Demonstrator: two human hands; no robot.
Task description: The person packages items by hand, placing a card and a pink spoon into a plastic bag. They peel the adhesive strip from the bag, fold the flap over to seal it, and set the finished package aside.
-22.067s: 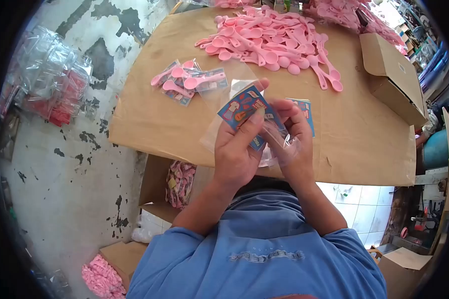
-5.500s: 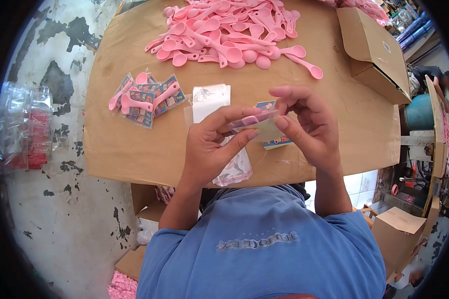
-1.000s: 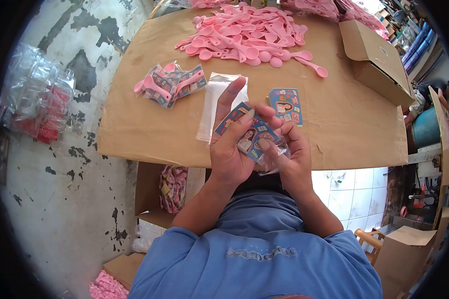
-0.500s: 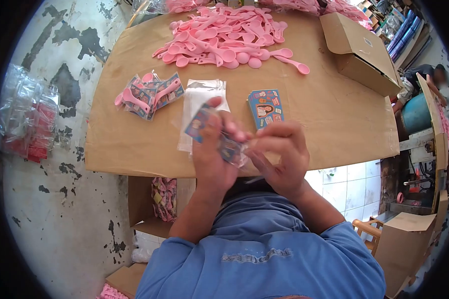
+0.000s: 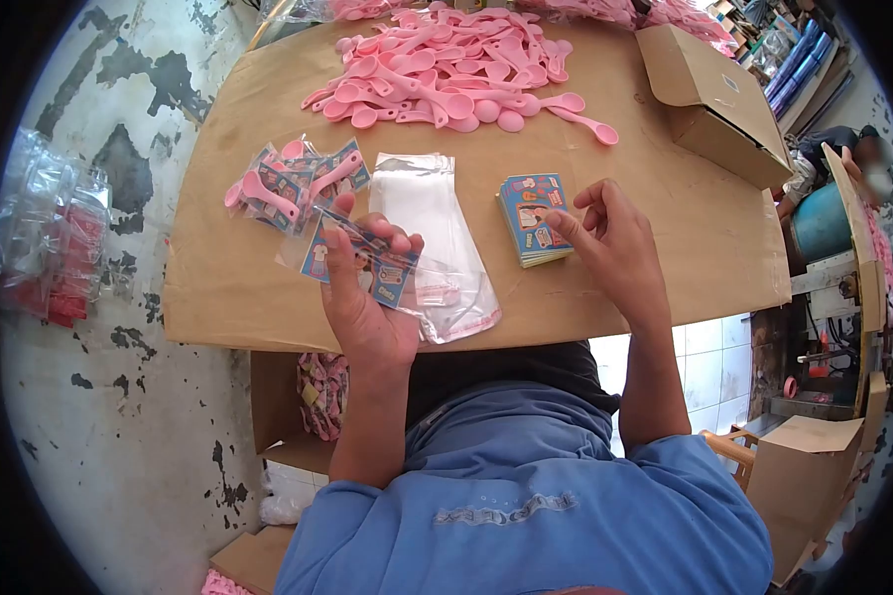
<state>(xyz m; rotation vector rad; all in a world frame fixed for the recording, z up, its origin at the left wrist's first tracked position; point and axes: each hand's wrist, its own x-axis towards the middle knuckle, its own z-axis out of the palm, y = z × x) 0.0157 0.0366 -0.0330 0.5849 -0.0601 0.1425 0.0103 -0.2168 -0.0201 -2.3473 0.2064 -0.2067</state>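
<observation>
Grips a blue printed card (image 5: 395, 282), with clear film around it, between thumb and fingers of the left hand (image 5: 372, 322), left of centre in the frame and above the tabletop (image 5: 695, 268). Slants the card's long axis from upper left down to lower right, printed face toward the camera. Holds the right hand (image 5: 620, 253) right of centre, partly open, fingers loosely curled and thumb pointing left over the card stack (image 5: 534, 203); cannot tell whether touching it. Just right of centre, shows that stack with its long axis running nearly up and down the frame. Between the hands, clear bags (image 5: 417, 193) stretching toward the lower right. At left, spoon packets (image 5: 286, 188); at top centre, heaped pink spoons (image 5: 446, 74); at upper right, a cardboard box (image 5: 714, 104).
</observation>
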